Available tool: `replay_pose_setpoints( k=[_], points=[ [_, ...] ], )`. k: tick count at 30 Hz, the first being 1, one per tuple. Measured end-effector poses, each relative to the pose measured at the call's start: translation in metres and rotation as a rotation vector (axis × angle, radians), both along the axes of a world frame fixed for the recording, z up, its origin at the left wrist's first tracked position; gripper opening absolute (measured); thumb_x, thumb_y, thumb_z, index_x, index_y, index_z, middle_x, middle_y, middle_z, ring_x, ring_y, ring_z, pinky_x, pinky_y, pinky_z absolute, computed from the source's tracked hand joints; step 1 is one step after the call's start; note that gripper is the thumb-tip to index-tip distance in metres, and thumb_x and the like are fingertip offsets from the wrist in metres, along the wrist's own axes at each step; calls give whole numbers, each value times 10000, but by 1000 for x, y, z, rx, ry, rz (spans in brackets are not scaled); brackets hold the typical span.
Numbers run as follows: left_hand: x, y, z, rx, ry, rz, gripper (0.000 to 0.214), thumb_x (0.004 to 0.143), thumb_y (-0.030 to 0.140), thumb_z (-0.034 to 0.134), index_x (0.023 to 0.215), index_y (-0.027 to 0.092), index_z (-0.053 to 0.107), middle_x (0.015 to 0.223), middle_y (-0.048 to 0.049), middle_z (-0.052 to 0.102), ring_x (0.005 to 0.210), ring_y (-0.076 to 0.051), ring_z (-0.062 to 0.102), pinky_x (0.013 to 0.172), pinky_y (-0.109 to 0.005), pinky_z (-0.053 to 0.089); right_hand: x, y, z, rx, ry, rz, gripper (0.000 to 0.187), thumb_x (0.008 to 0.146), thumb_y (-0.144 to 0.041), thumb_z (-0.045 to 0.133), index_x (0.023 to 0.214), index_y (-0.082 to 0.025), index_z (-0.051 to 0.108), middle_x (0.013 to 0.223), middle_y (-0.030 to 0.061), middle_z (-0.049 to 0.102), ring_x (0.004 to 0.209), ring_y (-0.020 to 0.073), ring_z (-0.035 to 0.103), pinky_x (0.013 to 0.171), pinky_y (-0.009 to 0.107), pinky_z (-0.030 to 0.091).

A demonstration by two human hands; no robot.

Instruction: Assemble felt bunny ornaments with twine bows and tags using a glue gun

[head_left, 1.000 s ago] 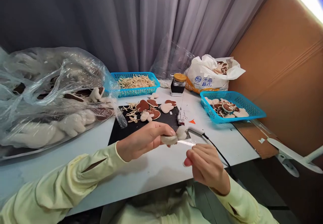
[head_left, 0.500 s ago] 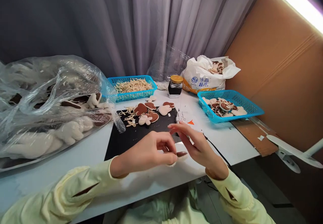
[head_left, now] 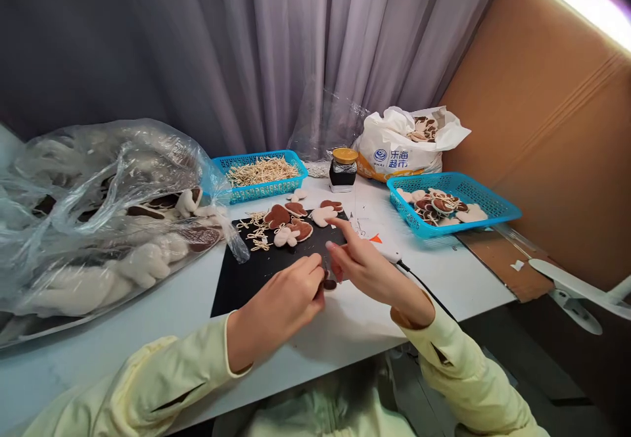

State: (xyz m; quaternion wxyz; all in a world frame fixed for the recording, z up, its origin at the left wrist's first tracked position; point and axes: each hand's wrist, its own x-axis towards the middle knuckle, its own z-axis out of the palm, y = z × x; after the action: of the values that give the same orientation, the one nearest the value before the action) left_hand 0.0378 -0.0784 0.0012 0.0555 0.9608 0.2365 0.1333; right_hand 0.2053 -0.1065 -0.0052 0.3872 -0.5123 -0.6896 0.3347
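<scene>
My left hand (head_left: 280, 302) and my right hand (head_left: 367, 263) meet over the front edge of a black mat (head_left: 256, 266) on the white table (head_left: 345, 322). Together they pinch a small brown and cream plush piece (head_left: 329, 284), mostly hidden by the fingers. The right forefinger points out toward the back of the mat. Several brown and cream paw-shaped plush pieces (head_left: 293, 217) and small cord loops (head_left: 256, 233) lie on the far part of the mat. A white tool with a black cord (head_left: 394, 256) lies just right of my right hand.
A big clear plastic bag of plush parts (head_left: 98, 227) fills the left. At the back stand a blue basket of cords (head_left: 263, 174), a dark jar (head_left: 343, 169) and a white shopping bag (head_left: 404, 148). A blue basket of plush pieces (head_left: 451, 207) sits right, by a cardboard wall (head_left: 552, 128).
Both hands have come down and forward onto the mat's front edge. The right hand, apart from the piece a second ago, has joined the left on it; the brown side now shows.
</scene>
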Motion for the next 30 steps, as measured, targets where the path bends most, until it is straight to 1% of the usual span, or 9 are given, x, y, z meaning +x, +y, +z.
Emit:
replay_pose_setpoints(
  k=[3,6,11,14,18,22,24,28,30],
  points=[
    [1,7,1,66,-46,45,131,798,72,430,743,160,509,806,-39,525,739,-179,547,655,-312,491,-2,-1,-7,-12,183,-8,395,916,-224,326,1297,-174,232,590,-56,501,552,121,530,545,245,442],
    [3,10,1,197,-111,62,161,814,88,416,702,158,508,756,-43,520,726,-183,549,660,-317,501,-6,0,-17,28,199,-144,372,904,-238,361,1252,-154,259,555,-63,498,515,121,507,509,235,410],
    [6,16,-2,545,-154,39,215,832,77,386,700,150,538,691,-48,526,732,-206,556,665,-338,502,-23,4,-27,135,246,-360,339,913,-266,343,1224,-144,283,508,-62,500,433,125,476,440,226,354],
    [5,22,-5,630,-178,64,213,832,79,403,673,152,524,692,-54,527,712,-201,547,659,-335,495,-36,3,-28,190,324,-430,355,911,-267,344,1240,-152,273,517,-60,485,424,131,469,415,226,342],
    [2,29,-8,674,-167,23,201,828,71,434,665,160,511,702,-58,534,740,-213,550,681,-352,493,-42,1,-28,247,379,-384,363,909,-249,350,1249,-160,261,543,-47,492,456,138,483,432,234,356],
    [2,30,-7,643,-190,9,181,837,87,425,698,163,511,743,-65,556,762,-203,564,701,-345,506,-40,1,-30,263,386,-344,318,909,-232,349,1214,-178,279,556,-47,498,467,134,480,445,234,357],
    [3,30,-5,587,-244,11,161,831,86,424,719,165,509,749,-53,552,771,-192,568,713,-335,509,-40,1,-31,246,383,-349,289,907,-233,349,1184,-181,290,549,-53,492,465,132,476,447,234,354],
    [6,28,-1,406,-415,50,117,804,89,450,727,176,468,738,-22,522,707,-151,552,642,-283,511,-41,3,-33,172,465,-399,225,901,-254,346,1111,-186,300,557,-57,490,488,126,490,471,231,375],
    [7,27,-1,442,-442,41,109,791,82,470,736,174,455,740,-28,517,704,-153,552,636,-285,518,-40,7,-33,96,535,-414,191,908,-262,302,1086,-200,268,584,-60,493,465,111,476,459,223,379]
  ],
)
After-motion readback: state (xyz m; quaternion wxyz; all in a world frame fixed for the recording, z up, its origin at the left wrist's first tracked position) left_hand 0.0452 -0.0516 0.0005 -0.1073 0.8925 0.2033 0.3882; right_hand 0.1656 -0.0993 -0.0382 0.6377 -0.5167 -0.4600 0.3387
